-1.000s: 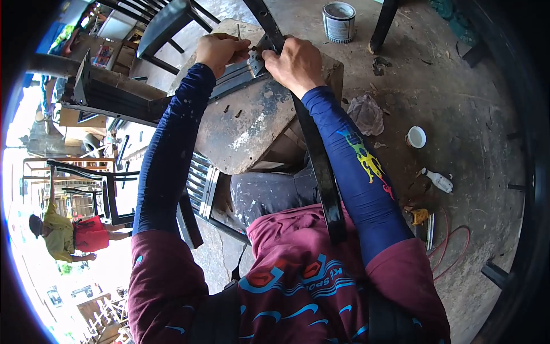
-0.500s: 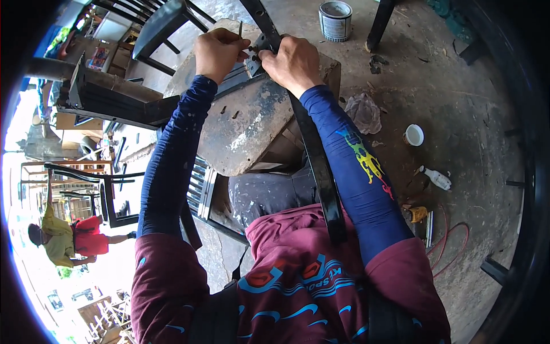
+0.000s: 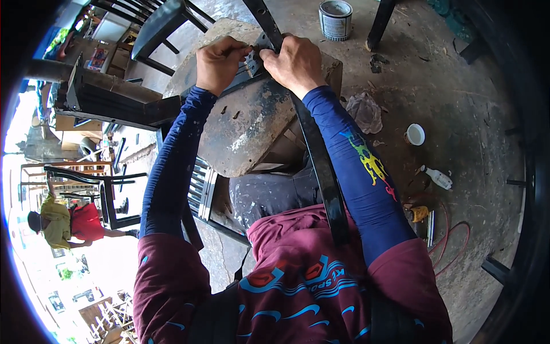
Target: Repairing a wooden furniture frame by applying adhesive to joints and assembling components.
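A worn round block point(image 3: 252, 123), its top stained and chipped, stands in front of the seated person and serves as the work surface. Across it runs a long black metal bar point(image 3: 321, 166); its long axis goes from the person's lap up and away over the block's far edge, leaning slightly to the left as it recedes, so the bar points away from the body.

Both hands meet at the far end of the block, right where the bar crosses the rim. The right hand point(image 3: 293, 62) lies directly on the bar, fingers curled down over it, and is the nearer of the two to it. The left hand point(image 3: 220, 60) sits just beside, pinched shut on a small grey metal piece point(image 3: 252, 62) that touches the bar's left side. The right thumb presses the same piece, so the hands are together, nearly touching.
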Demonstrator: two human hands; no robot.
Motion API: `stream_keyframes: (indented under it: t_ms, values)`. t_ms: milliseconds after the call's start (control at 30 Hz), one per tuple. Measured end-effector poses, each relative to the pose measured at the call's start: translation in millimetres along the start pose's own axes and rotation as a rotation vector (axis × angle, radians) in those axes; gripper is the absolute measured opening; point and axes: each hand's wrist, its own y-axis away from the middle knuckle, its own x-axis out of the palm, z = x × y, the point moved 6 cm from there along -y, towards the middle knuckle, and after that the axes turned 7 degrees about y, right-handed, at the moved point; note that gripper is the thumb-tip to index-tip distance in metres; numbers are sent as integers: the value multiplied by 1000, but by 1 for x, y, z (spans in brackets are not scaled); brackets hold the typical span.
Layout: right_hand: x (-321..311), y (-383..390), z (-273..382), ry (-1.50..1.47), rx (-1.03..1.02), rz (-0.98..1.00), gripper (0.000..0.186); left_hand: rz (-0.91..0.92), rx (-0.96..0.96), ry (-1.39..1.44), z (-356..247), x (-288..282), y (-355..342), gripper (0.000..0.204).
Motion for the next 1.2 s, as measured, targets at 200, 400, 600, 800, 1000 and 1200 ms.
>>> stream_keyframes:
  t_ms: [200, 400, 600, 800, 1000, 1200]
  values:
    - [1, 1, 2, 22, -13, 51, 40, 19, 60, -44, -10, 2, -3, 2]
    - [-2, 0, 3, -2, -8, -8, 47, -26, -639, 33, 9, 3, -31, 16]
    - [-4, 1, -3, 19, -39, -51, 54, 14, -729, 226, 2, 10, -29, 23]
    - [-7, 2, 8, 18, 2, 26, 41, 239, -81, -356, -5, 1, -24, 23]
    - [-2, 1, -1, -1, -7, 1, 49, 436, 234, -367, -14, 6, -19, 26]
    - [-2, 2, -1, 17, -1, 15, 49, 306, 365, -462, -25, -3, -16, 20]
